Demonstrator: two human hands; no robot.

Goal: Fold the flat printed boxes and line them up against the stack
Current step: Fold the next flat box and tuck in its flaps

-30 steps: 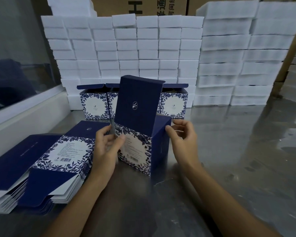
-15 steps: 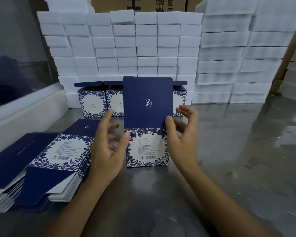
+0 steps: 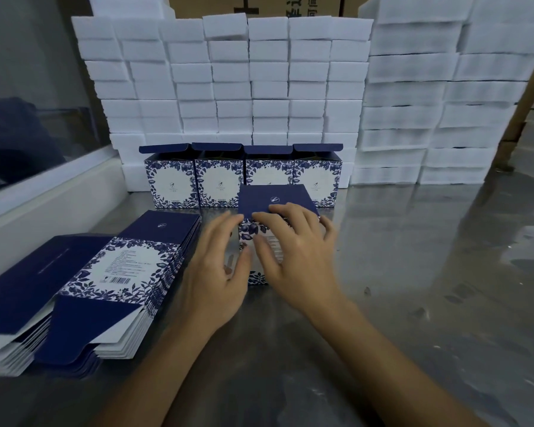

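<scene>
Hands, left and right, rest open on the box mid-bench before the row (thin card, light, bendy; hold its side walls).

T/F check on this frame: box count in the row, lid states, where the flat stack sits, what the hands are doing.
1. Four folded boxes stand against the white foam stack. True.
2. Their top flaps are shut. False: all four stand open.
3. The flat boxes lie right of the hands. False: they lie to the left.
4. The right hand presses down the lid of the near box. True.
5. The left hand rests on the flat boxes. False: it is beside the near box.
</scene>
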